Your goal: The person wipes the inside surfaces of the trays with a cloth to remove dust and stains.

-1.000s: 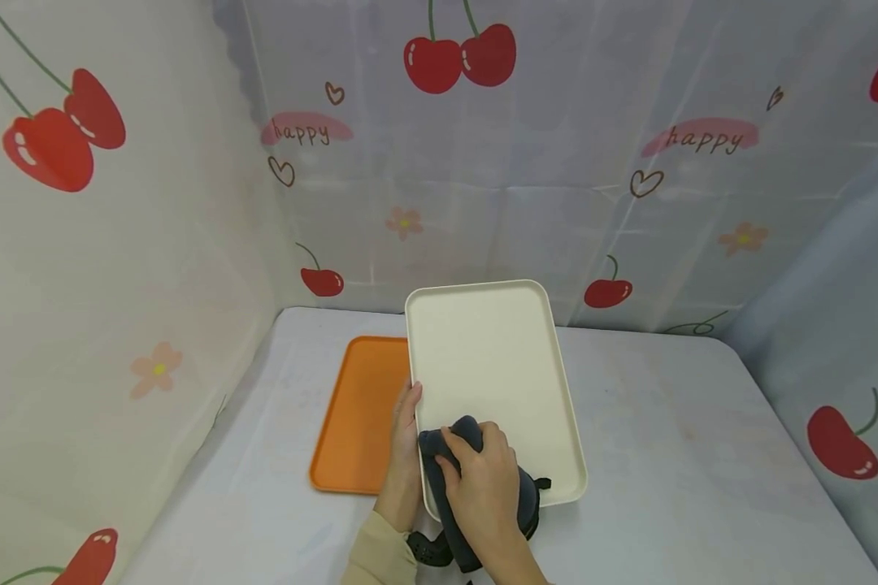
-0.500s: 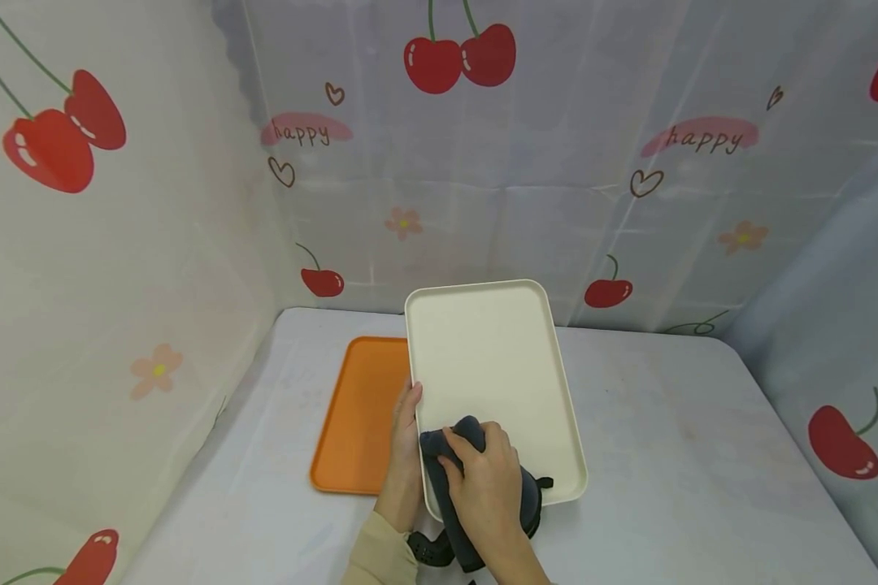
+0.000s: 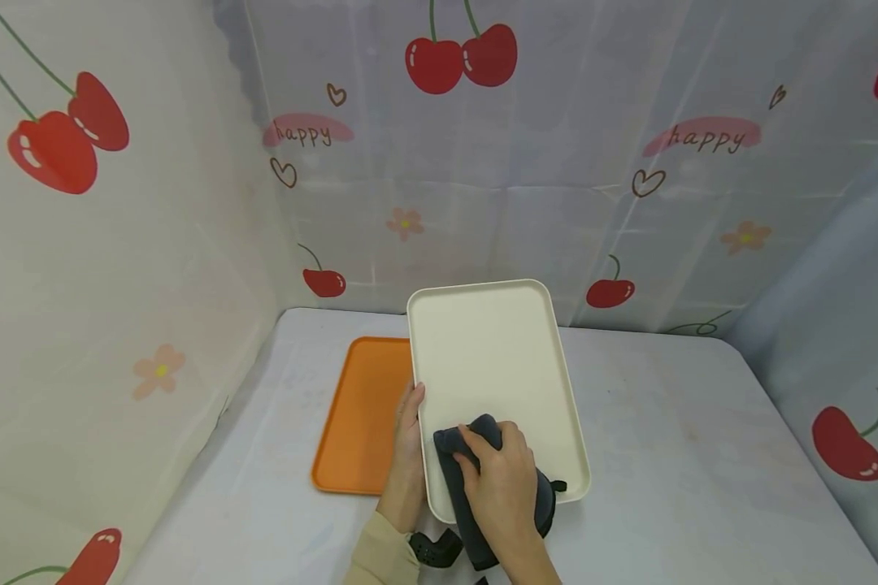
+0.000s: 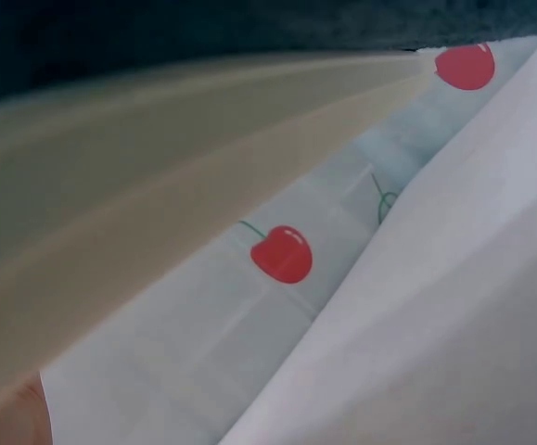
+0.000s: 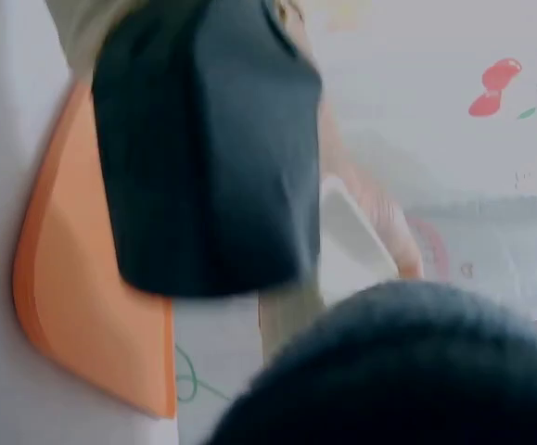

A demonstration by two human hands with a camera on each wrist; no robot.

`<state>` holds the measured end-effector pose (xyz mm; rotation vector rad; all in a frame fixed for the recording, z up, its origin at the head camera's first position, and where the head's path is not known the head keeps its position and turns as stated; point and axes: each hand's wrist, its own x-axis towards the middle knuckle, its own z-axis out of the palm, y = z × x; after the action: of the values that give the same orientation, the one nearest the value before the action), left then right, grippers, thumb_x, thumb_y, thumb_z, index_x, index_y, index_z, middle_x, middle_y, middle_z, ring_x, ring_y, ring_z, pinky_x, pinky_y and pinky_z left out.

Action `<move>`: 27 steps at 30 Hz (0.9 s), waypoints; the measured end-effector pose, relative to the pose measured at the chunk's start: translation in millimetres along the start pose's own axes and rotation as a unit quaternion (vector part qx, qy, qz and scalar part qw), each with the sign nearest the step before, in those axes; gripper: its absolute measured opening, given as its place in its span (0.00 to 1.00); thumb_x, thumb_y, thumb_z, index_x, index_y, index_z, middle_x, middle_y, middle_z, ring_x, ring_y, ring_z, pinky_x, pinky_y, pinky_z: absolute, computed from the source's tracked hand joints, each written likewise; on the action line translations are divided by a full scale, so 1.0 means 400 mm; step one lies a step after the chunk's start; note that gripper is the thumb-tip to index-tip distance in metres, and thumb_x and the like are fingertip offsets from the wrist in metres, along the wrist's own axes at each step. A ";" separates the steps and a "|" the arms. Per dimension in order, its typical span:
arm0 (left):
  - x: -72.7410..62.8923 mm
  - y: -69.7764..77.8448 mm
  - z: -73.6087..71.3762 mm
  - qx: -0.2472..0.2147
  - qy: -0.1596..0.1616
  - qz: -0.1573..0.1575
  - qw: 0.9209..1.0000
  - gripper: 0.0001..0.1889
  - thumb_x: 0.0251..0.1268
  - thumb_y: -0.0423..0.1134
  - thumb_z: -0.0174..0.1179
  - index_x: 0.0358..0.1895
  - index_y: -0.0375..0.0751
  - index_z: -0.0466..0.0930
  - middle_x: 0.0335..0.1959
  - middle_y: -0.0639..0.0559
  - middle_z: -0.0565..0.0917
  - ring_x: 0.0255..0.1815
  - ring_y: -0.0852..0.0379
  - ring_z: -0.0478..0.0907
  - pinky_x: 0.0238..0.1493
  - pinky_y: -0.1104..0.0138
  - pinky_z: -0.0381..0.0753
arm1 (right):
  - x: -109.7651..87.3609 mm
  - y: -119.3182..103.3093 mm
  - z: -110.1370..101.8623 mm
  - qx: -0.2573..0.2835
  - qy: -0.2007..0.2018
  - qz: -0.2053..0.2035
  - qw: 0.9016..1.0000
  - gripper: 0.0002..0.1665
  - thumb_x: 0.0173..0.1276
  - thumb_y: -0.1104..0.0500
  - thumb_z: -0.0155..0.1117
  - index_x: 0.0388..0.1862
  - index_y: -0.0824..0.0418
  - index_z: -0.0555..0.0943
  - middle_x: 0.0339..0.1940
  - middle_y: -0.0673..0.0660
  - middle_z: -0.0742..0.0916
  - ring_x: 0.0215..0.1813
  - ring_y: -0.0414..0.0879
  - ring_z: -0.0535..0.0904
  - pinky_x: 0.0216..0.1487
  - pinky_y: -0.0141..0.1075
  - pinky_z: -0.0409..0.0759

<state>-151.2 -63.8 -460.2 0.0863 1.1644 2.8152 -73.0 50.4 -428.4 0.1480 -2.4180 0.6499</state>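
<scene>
Cream tray, rectangular, round-cornered

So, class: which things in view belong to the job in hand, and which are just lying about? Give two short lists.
In the job:
- white tray, held at its edge by the left hand
- cloth, gripped in the right hand

Lying about, it seems:
- orange tray, on the table, in neither hand

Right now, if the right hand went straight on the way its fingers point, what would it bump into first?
Past the dark cloth that the right hand grips, probably the cream tray; depth is unclear, so cloth and tray may already touch.
</scene>
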 end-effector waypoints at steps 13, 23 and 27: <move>-0.016 0.037 0.025 -0.021 -0.013 0.003 1.000 0.22 0.81 0.39 0.36 0.74 0.43 0.58 0.50 0.56 0.81 0.49 0.62 0.81 0.52 0.69 0.81 | 0.021 0.104 -0.042 -0.027 0.028 0.067 0.997 0.24 0.40 0.65 0.83 0.42 0.62 0.89 0.37 0.66 0.81 0.35 0.57 0.78 0.30 0.48 0.76; -0.017 0.044 0.021 -0.056 -0.049 0.023 0.997 0.19 0.81 0.37 0.33 0.68 0.47 0.64 0.47 0.56 0.83 0.46 0.61 0.83 0.49 0.70 0.82 | 0.032 0.193 -0.085 -0.046 0.044 0.119 0.991 0.23 0.45 0.68 0.80 0.44 0.65 0.88 0.39 0.72 0.80 0.38 0.65 0.78 0.34 0.56 0.76; -0.018 0.043 0.019 -0.050 -0.044 0.014 0.998 0.20 0.81 0.38 0.34 0.70 0.47 0.62 0.48 0.56 0.82 0.47 0.61 0.82 0.49 0.70 0.82 | 0.031 0.212 -0.090 -0.049 0.047 0.129 0.989 0.22 0.45 0.68 0.80 0.43 0.66 0.88 0.38 0.73 0.80 0.38 0.66 0.78 0.33 0.56 0.75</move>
<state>-144.5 -71.3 -442.6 0.2177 1.0119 2.8564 -84.9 142.6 -431.8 -0.2357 -2.3909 0.6345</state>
